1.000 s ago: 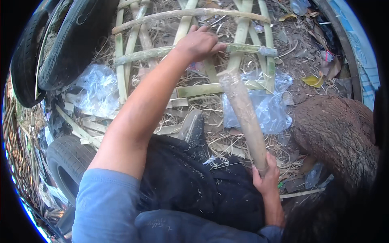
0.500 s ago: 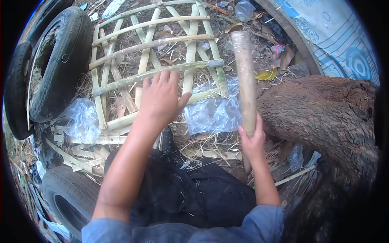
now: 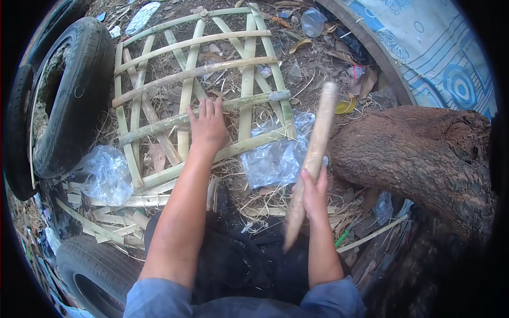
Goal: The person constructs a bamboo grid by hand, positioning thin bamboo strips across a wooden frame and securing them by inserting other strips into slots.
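Note:
A lattice of split bamboo strips [image 3: 188, 85] lies on the ground in front of me. On its lower thick crosspiece rests my left hand [image 3: 210, 127], fingers stretched out and nothing gripped. My right hand [image 3: 314, 196] is wrapped round a pale, rounded wooden stick [image 3: 318, 135]. The stick slants, its far end up and to the right, its near end over my dark-clothed lap. It is held beside the lattice's right edge, apart from it. A sheet of clear plastic [image 3: 265, 167] lies partly under the lattice's near right corner.
A thick tree trunk [image 3: 413, 153] lies at the right. Old tyres [image 3: 77, 90] stand at the left, with another tyre [image 3: 98, 270] nearer to me. Cut bamboo offcuts [image 3: 111, 222] and crumpled plastic [image 3: 108, 172] litter the ground. A blue-and-white patterned sheet [image 3: 424, 47] spreads at the far right.
The stick has swung from nearly upright to a slant, its far end moving nearer and its near end leftward. My left hand has shifted slightly on the crosspiece.

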Motion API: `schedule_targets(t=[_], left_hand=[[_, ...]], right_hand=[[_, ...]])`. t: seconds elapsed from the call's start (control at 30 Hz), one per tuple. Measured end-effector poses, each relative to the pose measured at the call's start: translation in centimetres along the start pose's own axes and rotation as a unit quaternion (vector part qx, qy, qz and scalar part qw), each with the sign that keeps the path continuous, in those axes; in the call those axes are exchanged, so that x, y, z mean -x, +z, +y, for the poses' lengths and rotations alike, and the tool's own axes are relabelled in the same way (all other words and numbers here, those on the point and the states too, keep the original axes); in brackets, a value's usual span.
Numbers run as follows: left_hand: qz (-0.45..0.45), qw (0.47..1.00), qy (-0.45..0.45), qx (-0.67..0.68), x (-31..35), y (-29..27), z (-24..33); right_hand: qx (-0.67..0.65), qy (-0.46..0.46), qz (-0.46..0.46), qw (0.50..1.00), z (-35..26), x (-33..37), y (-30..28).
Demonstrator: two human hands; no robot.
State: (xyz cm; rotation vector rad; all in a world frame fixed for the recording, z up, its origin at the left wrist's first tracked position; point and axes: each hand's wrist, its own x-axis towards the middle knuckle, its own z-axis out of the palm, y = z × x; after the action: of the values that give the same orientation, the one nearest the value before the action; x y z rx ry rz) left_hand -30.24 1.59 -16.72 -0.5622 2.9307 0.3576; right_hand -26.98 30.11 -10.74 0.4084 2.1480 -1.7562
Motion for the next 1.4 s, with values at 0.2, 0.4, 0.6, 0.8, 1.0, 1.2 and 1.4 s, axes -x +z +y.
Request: schedule_targets(t=[0.2, 0.4, 0.6, 0.8, 1.0, 1.2, 1.4], left_hand=[[-0.009, 0.998, 0.023, 0.058, -0.2, 0.1, -0.3], [-0.016, 0.998, 0.041, 0.038, 0.0, 0.8, -2.2], [-0.016, 0.998, 0.052, 0.035, 0.0, 0.8, -2.2], [-0.026, 0.998, 0.055, 0.032, -0.2, 1.0, -2.1], [-0.024, 0.997, 0.062, 0.037, -0.2, 1.0, -2.1], [-0.03, 0.997, 0.062, 0.039, -0.4, 0.9, -1.5], [-0.036, 0.998, 0.044, 0.041, 0.0, 0.0, -1.7]], right_hand=[[-0.057, -0.096, 0.071, 0.991, 5.7, 1.5, 3.2], [-0.113, -0.002, -0.026, 0.993, 0.5, 3.5, 5.3], [-0.168, 0.039, -0.026, 0.985, 0.4, 3.5, 4.3], [-0.081, -0.05, -0.063, 0.993, 0.8, 3.5, 4.9], [-0.038, -0.03, -0.173, 0.984, 1.0, 3.3, 4.8], [-0.2, -0.05, 0.008, 0.978, -0.2, 4.2, 5.3], [0.005, -0.159, -0.092, 0.983, 1.0, 3.3, 4.0]])
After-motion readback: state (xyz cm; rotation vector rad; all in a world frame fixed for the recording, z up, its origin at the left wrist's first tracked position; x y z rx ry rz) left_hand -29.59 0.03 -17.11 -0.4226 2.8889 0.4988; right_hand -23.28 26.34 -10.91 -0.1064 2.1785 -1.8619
